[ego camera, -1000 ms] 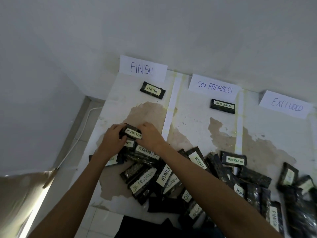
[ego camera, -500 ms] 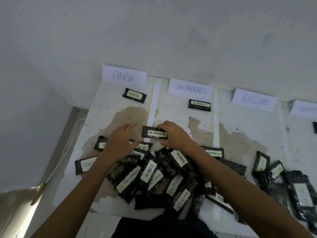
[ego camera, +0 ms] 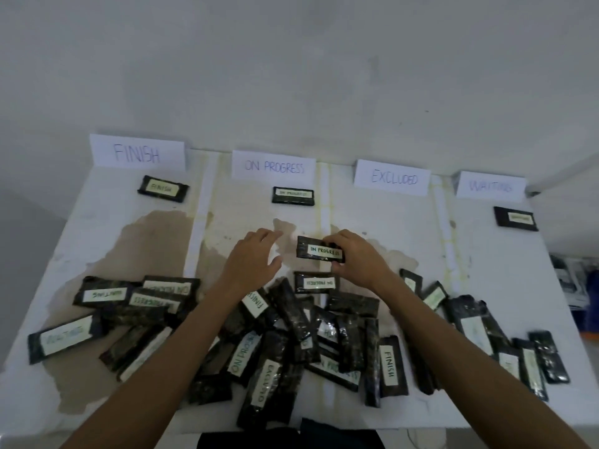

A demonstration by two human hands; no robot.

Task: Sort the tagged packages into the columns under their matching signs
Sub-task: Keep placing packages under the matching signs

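My right hand (ego camera: 358, 257) grips a black package tagged ON PROGRESS (ego camera: 319, 250) by its right end, just above the table in the ON PROGRESS column. My left hand (ego camera: 251, 260) hovers open to its left, fingers spread, holding nothing. Four paper signs stand along the far edge: FINISH (ego camera: 137, 152), ON PROGRESS (ego camera: 274, 165), EXCLUDED (ego camera: 393, 178) and WAITING (ego camera: 490, 186). One package lies under the FINISH sign (ego camera: 163, 188), one under ON PROGRESS (ego camera: 293, 196), one under WAITING (ego camera: 516, 218). A jumbled pile of tagged packages (ego camera: 291, 332) covers the near half.
The white table (ego camera: 389, 228) is stained brown and split into columns by pale tape strips. More packages lie at the near left (ego camera: 61, 340) and near right (ego camera: 531, 364). A wall rises right behind the signs. Clutter sits past the table's right edge (ego camera: 570, 280).
My right hand carried the ON PROGRESS package from the left side rightward and farther out into the ON PROGRESS column. My left hand let go of it and opened. The view swung right.
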